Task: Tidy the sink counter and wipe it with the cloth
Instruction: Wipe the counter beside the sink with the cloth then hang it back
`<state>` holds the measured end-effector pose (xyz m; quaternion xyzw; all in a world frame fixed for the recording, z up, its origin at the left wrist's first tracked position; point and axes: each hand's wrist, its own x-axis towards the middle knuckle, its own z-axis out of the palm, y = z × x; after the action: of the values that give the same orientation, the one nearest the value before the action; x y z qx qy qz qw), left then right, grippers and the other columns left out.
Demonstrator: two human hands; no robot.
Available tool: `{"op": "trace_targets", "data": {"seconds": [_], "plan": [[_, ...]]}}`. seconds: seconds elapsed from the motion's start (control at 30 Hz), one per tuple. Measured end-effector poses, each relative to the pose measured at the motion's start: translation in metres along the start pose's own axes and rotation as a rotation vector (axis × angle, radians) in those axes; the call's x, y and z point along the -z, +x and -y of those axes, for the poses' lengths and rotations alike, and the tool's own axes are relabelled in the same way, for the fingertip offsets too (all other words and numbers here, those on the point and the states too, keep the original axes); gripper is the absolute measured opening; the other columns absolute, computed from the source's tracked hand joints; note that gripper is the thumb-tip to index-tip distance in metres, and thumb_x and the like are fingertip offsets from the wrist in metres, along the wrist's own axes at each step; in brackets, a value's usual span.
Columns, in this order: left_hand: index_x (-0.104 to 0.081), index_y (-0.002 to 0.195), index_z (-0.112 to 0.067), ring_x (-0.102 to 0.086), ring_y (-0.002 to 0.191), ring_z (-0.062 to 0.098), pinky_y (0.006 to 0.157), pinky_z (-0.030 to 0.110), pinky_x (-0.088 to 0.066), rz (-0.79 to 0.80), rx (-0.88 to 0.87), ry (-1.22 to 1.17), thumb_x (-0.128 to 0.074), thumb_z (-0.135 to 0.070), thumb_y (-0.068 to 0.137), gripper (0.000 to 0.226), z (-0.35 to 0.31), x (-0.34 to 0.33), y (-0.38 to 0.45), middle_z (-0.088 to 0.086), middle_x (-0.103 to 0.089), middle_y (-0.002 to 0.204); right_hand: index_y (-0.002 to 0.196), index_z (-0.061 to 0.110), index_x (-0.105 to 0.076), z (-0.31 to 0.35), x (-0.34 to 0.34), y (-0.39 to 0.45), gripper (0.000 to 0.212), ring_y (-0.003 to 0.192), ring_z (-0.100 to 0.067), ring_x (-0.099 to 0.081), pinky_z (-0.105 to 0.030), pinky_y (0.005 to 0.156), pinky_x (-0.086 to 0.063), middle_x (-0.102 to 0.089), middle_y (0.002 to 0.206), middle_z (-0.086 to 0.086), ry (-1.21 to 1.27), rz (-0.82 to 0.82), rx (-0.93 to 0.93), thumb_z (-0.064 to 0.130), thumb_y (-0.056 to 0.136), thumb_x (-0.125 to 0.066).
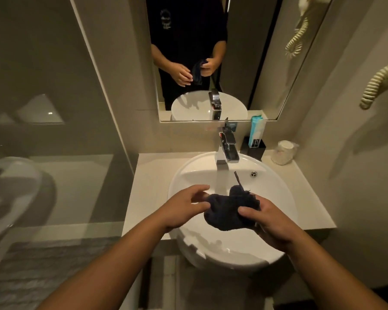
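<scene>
Cloth [226,211] bunched, held above sink [282,191] basin. Right hand [276,222] grips it, thumb on top. Left hand [184,204]: thumb and forefinger either side of its edge; I cannot tell whether they pinch. Risks: loose wad slips into basin; wiping the counter [309,198] with cup [283,153] and tube [257,130] at back could topple them.

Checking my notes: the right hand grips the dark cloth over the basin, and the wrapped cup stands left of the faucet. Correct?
Not quite: the head view shows the wrapped cup right of the faucet. The right hand does grip the dark cloth over the basin.
</scene>
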<state>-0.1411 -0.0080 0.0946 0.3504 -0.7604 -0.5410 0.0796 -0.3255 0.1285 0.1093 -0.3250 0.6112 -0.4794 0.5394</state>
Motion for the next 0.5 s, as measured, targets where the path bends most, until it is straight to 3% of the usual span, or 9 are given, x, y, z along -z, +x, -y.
{"op": "trace_targets", "data": {"seconds": [0.1,0.2,0.3,0.4,0.47,0.5], "plan": [[-0.060,0.120,-0.030,-0.057,0.109,0.008,0.097,0.030,-0.046,0.047,-0.053,0.162,-0.060,-0.032,0.091,0.029,-0.001,0.000,0.005,-0.010,-0.062,0.120,0.119,0.019,-0.059,-0.005,0.008,-0.007,0.031,0.110,-0.021,-0.066,-0.036,0.096,-0.054,-0.070,0.115,-0.005,0.004,-0.012,0.002,0.014,0.088,-0.061],[-0.063,0.100,-0.030,-0.056,0.100,0.009,0.095,0.032,-0.048,0.049,-0.120,0.281,-0.059,-0.032,0.091,0.010,-0.005,-0.004,0.005,-0.009,-0.060,0.107,0.117,0.018,-0.061,-0.010,0.020,-0.017,0.032,0.109,-0.020,-0.067,-0.036,0.095,-0.054,-0.072,0.113,-0.004,0.033,-0.019,0.004,0.014,0.087,-0.066],[-0.059,0.092,-0.033,-0.054,0.097,0.005,0.090,0.019,-0.046,0.014,-0.179,0.301,-0.057,-0.030,0.092,0.004,-0.016,-0.013,0.001,-0.015,-0.055,0.105,0.121,0.022,-0.060,-0.016,0.036,-0.030,0.037,0.115,-0.024,-0.064,-0.043,0.102,-0.049,-0.068,0.122,-0.009,-0.017,-0.041,0.025,0.017,0.085,-0.068],[-0.054,0.088,-0.042,-0.051,0.096,-0.009,0.080,0.007,-0.037,-0.006,-0.225,0.305,-0.056,-0.026,0.093,0.016,-0.031,-0.030,-0.009,-0.032,-0.052,0.100,0.138,0.042,-0.041,-0.017,0.050,-0.047,0.060,0.135,-0.025,-0.045,-0.051,0.110,-0.041,-0.044,0.148,0.000,-0.220,-0.143,0.062,0.016,0.090,-0.066],[-0.055,0.092,-0.041,-0.053,0.095,-0.008,0.079,0.009,-0.039,-0.028,-0.263,0.327,-0.056,-0.025,0.091,0.016,-0.041,-0.044,-0.017,-0.031,-0.055,0.095,0.146,0.050,-0.020,-0.014,0.059,-0.061,0.078,0.142,-0.025,-0.033,-0.051,0.113,-0.036,-0.025,0.157,0.006,-0.340,-0.190,0.074,0.018,0.091,-0.065],[-0.056,0.093,-0.038,-0.055,0.094,-0.005,0.078,0.012,-0.043,-0.045,-0.285,0.341,-0.056,-0.023,0.089,0.015,-0.046,-0.052,-0.020,-0.029,-0.057,0.093,0.146,0.051,-0.019,-0.014,0.065,-0.067,0.079,0.141,-0.025,-0.034,-0.049,0.112,-0.037,-0.025,0.157,0.006,-0.375,-0.191,0.087,0.018,0.091,-0.065]]}}
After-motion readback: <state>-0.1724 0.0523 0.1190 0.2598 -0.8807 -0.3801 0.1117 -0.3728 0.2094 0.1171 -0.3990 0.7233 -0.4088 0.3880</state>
